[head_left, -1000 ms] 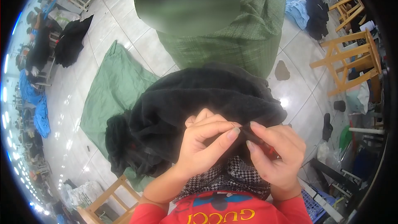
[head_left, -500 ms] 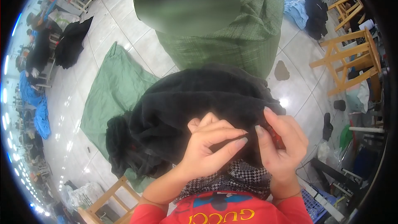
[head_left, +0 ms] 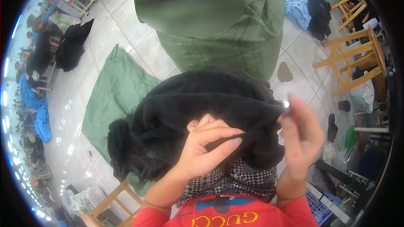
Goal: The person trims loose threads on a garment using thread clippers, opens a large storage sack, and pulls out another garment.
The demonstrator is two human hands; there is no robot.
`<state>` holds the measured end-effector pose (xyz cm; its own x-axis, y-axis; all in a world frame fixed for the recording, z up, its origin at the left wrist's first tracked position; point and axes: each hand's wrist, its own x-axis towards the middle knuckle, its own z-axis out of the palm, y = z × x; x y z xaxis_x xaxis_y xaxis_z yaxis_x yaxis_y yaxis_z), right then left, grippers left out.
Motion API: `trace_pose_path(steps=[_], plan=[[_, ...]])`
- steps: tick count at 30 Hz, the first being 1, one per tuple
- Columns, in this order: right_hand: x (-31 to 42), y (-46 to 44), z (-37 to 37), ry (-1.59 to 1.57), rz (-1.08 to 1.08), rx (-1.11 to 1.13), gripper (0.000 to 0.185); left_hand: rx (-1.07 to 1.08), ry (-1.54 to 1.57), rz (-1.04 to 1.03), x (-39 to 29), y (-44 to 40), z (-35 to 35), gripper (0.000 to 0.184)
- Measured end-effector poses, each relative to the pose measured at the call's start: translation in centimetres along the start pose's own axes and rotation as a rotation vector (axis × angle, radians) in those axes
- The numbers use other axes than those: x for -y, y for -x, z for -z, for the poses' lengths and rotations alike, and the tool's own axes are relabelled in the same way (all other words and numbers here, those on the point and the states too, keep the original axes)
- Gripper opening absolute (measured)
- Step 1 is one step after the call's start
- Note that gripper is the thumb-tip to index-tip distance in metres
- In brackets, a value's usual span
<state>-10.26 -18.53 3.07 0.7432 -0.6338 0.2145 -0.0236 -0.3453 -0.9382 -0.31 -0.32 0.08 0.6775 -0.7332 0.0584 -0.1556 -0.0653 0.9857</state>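
Observation:
A large black cloth (head_left: pixel 198 105) lies bunched over my lap, above the houndstooth fabric on my legs. My left hand (head_left: pixel 210 145) pinches a bit of this cloth between thumb and forefinger near its middle. My right hand (head_left: pixel 301 136) is raised off the cloth at its right side, blurred by motion. Its fingers are curled together around something small with red and dark parts, too smeared to make out.
Beyond the cloth stands a big green woven sack (head_left: pixel 223 50). A green sheet (head_left: pixel 115 96) lies on the tiled floor at left. Wooden stools (head_left: pixel 355 56) are at right, another wooden frame (head_left: pixel 113 204) at lower left. A person (head_left: pixel 38 44) is at far left.
My right hand has moved away from my left hand, to the right and up, off the cloth. My left hand keeps its pinch and has shifted only slightly.

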Motion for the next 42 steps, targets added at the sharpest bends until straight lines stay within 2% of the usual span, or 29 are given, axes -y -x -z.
trace_pose_path(steps=[4,7,11,27,38,40,41,42], plan=[[2.0,0.5,0.4,0.091,0.145,0.238,0.033,0.024,-0.052,0.022,-0.4,-0.2,-0.1,0.016],[2.3,0.7,0.2,0.132,0.234,0.281,0.036,0.014,-0.045,0.033,-0.1,-0.1,-0.2,0.015],[1.8,1.1,0.1,0.259,0.285,0.283,0.033,-0.013,0.019,0.058,0.0,-0.1,-0.2,0.013],[1.4,1.0,-0.4,0.284,0.351,0.292,0.032,-0.030,0.039,0.045,0.1,-0.2,-0.2,0.012],[0.4,1.8,-2.1,0.090,0.252,0.200,0.035,-0.069,0.109,0.053,0.2,-0.1,-0.2,0.014],[0.3,1.8,-2.3,0.148,0.218,0.087,0.033,-0.006,0.020,0.022,-0.2,0.0,-0.2,0.014],[-0.8,1.3,-2.5,0.136,0.249,-0.038,0.030,0.058,-0.067,-0.009,-0.3,0.0,-0.2,0.014],[-0.7,1.4,-2.2,-0.005,-0.065,-0.128,0.029,0.071,-0.079,-0.005,-0.3,0.3,-0.3,0.012]])
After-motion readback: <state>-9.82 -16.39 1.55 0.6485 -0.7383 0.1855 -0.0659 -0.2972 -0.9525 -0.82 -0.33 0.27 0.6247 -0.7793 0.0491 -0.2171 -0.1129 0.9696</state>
